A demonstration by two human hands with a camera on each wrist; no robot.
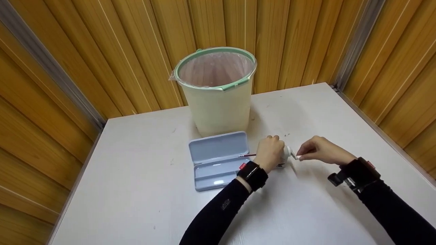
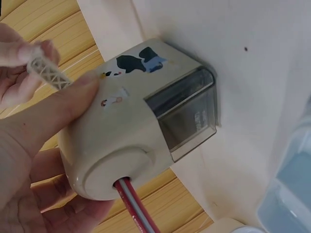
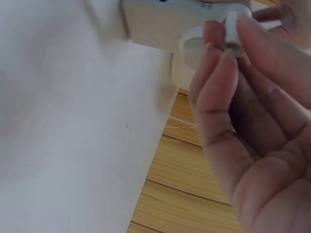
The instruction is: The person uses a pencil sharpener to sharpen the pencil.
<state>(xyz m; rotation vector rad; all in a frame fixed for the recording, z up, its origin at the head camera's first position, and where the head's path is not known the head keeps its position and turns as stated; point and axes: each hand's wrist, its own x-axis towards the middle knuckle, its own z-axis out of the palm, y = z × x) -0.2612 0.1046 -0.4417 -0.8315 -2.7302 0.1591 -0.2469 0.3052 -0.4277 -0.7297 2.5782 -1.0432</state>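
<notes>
My left hand (image 1: 270,152) grips a white crank pencil sharpener (image 2: 116,126) on the table, thumb across its top and fingers round the far side. Stickers decorate its body, and it has a clear shavings drawer (image 2: 189,116). A red and grey striped pencil (image 2: 136,206) is in the sharpener's hole, its other end pointing left toward the case. My right hand (image 1: 322,149) pinches the small white knob (image 3: 232,29) of the crank arm (image 2: 51,74) between thumb and fingers. The pencil's tip is hidden inside the sharpener.
Left of the sharpener lies an opened light-blue pencil case (image 1: 219,148), its lid tipped back toward the bin. Behind it stands a cream bin (image 1: 221,110) with a green rim and a clear liner. Wood-patterned panels (image 1: 289,44) border the white table (image 1: 136,177).
</notes>
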